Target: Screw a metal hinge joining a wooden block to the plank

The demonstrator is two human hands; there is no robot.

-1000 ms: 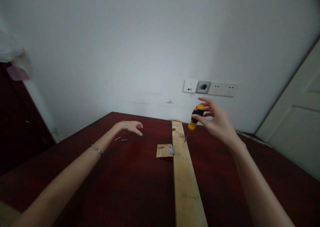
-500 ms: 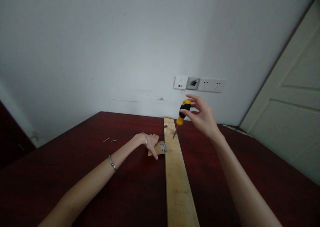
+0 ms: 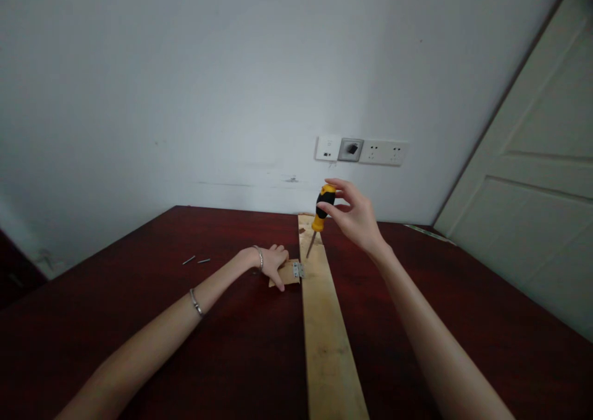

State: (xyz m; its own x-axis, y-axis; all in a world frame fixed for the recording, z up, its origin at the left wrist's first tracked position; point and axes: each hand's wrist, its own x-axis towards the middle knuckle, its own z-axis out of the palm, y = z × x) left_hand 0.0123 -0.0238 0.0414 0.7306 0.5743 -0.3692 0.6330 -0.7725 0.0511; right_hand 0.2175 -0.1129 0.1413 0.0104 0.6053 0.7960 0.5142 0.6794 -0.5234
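Note:
A long pale wooden plank (image 3: 327,340) lies lengthwise on the dark red table (image 3: 241,358). A small wooden piece (image 3: 290,275) sits against its left edge, joined to it by a small metal hinge (image 3: 298,270). My left hand (image 3: 271,262) rests on the small piece, fingers curled down onto it. My right hand (image 3: 352,217) pinches the yellow and black handle of a screwdriver (image 3: 319,213), held nearly upright. Its tip points down at the plank just beside the hinge.
Two small screws (image 3: 195,260) lie on the table to the left. A row of wall sockets (image 3: 361,151) is on the white wall behind. A pale door (image 3: 532,210) stands at the right, past the table's edge.
My left hand left the screws and came right onto the small wooden piece. My right hand brought the screwdriver left and down toward the hinge.

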